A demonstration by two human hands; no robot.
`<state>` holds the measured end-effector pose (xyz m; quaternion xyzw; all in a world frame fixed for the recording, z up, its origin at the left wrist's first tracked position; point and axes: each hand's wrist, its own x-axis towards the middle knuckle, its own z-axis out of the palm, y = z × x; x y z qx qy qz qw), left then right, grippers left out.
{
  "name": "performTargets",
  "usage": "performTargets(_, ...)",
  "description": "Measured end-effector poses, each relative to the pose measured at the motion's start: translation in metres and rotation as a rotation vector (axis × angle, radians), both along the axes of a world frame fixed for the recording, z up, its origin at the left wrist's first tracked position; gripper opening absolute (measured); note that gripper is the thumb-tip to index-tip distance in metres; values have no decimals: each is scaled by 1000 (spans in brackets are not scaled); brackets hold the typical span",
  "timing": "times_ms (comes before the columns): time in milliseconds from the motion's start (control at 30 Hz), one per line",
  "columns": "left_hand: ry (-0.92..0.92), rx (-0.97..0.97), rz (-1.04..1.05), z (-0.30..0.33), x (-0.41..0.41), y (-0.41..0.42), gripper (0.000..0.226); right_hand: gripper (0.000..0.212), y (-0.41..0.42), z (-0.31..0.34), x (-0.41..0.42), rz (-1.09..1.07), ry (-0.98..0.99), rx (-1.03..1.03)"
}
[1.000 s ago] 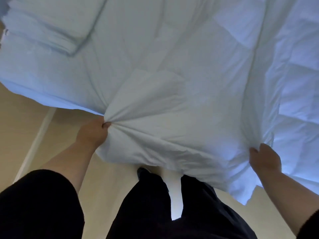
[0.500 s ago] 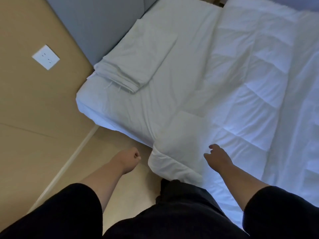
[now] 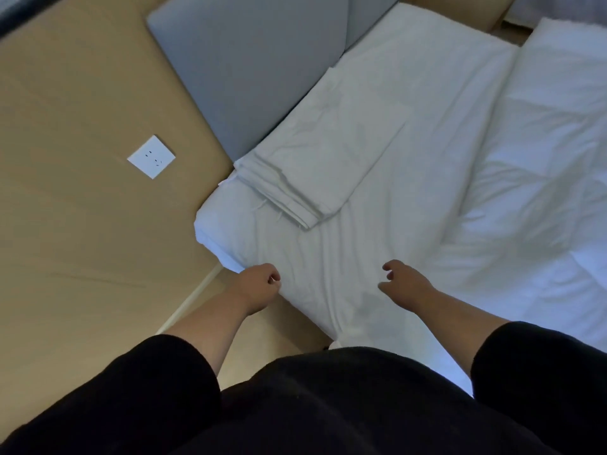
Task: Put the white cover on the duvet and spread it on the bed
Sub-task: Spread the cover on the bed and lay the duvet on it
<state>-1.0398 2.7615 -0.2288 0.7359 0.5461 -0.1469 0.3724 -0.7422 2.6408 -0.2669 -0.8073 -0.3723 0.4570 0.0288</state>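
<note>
The folded white cover [image 3: 315,162] lies flat on the bed sheet [image 3: 410,103], close to the grey headboard. The quilted white duvet [image 3: 532,205] is spread over the right part of the bed. My left hand [image 3: 259,284] hovers at the near edge of the mattress with its fingers curled, holding nothing. My right hand [image 3: 405,284] hangs above the sheet with loosely bent, spread fingers and is empty too. Both hands are a little short of the folded cover and apart from it.
A grey padded headboard [image 3: 249,67] stands behind the bed. The beige wall to the left carries a white socket [image 3: 151,156]. A strip of beige floor [image 3: 279,333] runs between wall and mattress. My dark clothing fills the bottom of the view.
One second ago both hands gripped the duvet's edge; they have let it go. My view has swung toward the head of the bed, and both empty hands have moved nearer the folded cover.
</note>
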Motion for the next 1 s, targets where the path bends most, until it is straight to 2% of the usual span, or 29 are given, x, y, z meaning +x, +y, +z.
performTargets(300, -3, -61, -24, -10, -3, 93, 20, 51, 100, 17, -17, 20, 7, 47)
performTargets(567, -7, -227, -142, -55, 6, 230, 22, 50, 181, -7, -40, -108, -28, -70)
performTargets(733, -20, -313, -63, -81, 27, 329, 20, 49, 251, -22, -53, -151, -54, -160)
performTargets(800, -83, -422, 114, -92, 45, 359, 20, 50, 279, -34, -55, -162, -72, -161)
performTargets(867, -178, -590, 437, -105, 68, 383, 15, 52, 307, -46, -61, -169, -100, -143)
performTargets(933, -201, -671, 715, -124, 85, 399, 18, 55, 331, -58, -65, -164, -138, -118)
performTargets(1000, -192, -734, 818, -146, 95, 406, 22, 59, 348, -69, -72, -126, -192, -103)
